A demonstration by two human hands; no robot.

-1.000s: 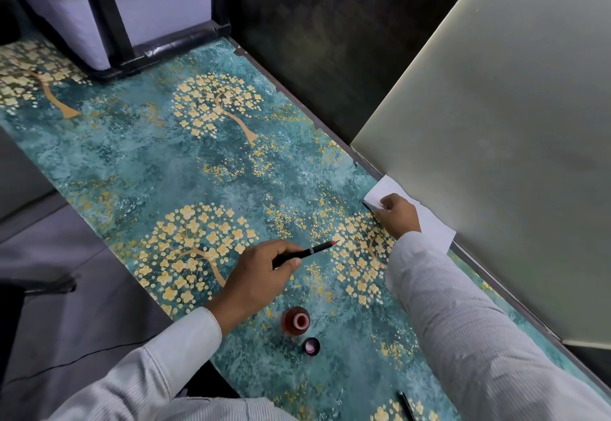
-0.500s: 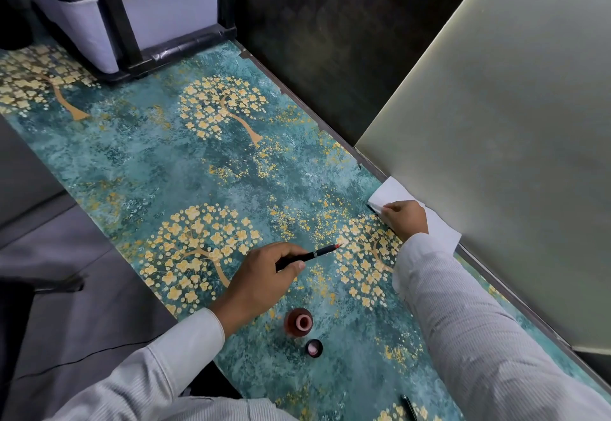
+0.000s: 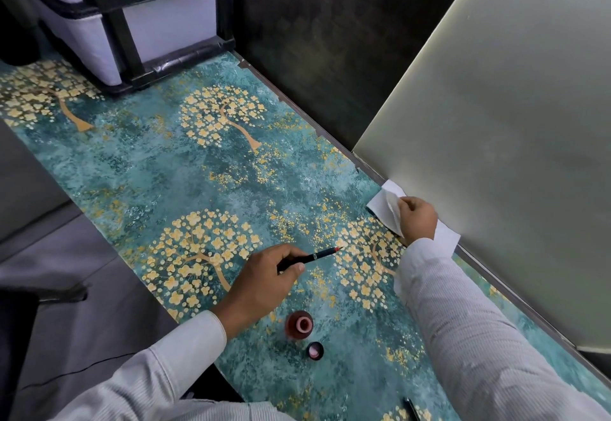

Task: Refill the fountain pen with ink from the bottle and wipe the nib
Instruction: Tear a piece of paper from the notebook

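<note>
Left hand: fingers curled round the black fountain pen, red-tipped nib pointing away toward the right hand.
Right hand: fingers pinching a lifted corner of the white tissue at the worktop's far edge.
Ink bottle: open, upright on the worktop, just nearer the person than the left fingers.
Bottle cap: lying beside the bottle, apart from it.
Panel: pale, behind the tissue.

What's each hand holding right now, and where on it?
The left hand grips the pen by its rear barrel, nib pointing away. The right hand pinches the tissue at its near edge, lifting it.
</note>
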